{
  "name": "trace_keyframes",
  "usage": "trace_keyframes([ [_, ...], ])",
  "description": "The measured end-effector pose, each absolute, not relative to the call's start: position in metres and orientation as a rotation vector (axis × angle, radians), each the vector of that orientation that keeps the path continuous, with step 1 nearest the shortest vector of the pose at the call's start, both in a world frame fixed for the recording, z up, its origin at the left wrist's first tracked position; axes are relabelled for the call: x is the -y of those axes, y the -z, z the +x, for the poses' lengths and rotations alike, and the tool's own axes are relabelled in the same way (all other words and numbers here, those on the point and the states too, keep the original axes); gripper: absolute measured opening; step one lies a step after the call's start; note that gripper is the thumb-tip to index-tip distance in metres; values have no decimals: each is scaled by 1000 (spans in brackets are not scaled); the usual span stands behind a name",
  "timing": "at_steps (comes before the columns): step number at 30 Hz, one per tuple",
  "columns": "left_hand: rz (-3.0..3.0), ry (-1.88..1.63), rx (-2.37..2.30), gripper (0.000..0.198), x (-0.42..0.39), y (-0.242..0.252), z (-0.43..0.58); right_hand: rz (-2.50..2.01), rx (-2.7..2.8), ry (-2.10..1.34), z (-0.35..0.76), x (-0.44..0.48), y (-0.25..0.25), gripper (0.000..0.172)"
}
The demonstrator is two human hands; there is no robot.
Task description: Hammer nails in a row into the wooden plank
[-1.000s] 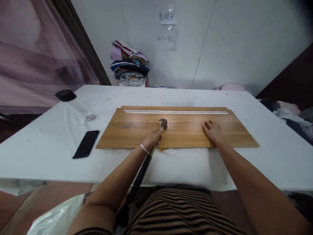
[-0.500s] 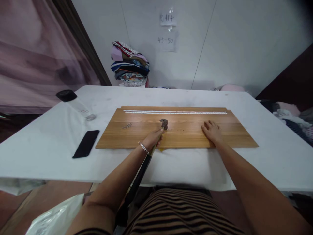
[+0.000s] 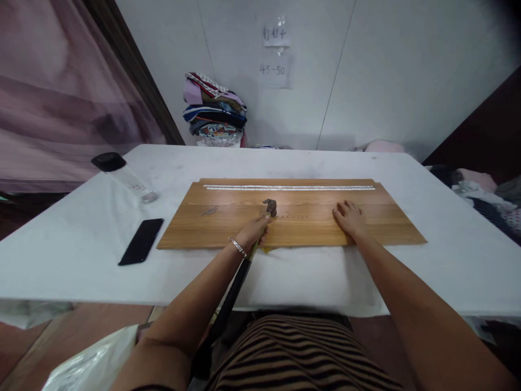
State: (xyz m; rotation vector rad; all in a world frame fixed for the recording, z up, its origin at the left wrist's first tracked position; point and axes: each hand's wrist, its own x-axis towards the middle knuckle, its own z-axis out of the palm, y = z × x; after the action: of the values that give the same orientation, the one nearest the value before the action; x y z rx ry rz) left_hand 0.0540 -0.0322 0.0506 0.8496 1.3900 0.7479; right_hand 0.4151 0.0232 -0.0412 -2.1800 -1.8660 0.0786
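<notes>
My left hand (image 3: 253,231) is closed around the handle of a claw hammer (image 3: 270,207), close to its head. The hammer head rests on or just above the wooden board (image 3: 228,233); I cannot tell which. A row of small dark nail points or holes (image 3: 292,217) runs along the board to the right of the hammer head. On the board's right half my right hand (image 3: 350,220) lies palm down with its fingers stretched out, holding nothing. Several loose nails (image 3: 209,210) lie on the left part of the board. Whatever sits under the hammer head is hidden.
Two white strips (image 3: 288,188) run along the board's far side. Left of the board, a black phone (image 3: 141,241) and a clear bottle with a black lid (image 3: 132,182) lie on the white table (image 3: 81,244). Folded clothes (image 3: 215,111) are stacked behind the table.
The whole view has shifted slightly. Both hands and the hammer keep practically the same places on the board.
</notes>
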Motion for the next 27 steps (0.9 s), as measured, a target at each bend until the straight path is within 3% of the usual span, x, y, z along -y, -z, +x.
trace_keyframes([
  [20,862,-740,-1402,25,32,-52,55,-2244,1962,-68,412,-23,35,50],
  [27,867,-751,-1399,25,28,-50,55,-2240,2113,-227,384,-27,28,51],
])
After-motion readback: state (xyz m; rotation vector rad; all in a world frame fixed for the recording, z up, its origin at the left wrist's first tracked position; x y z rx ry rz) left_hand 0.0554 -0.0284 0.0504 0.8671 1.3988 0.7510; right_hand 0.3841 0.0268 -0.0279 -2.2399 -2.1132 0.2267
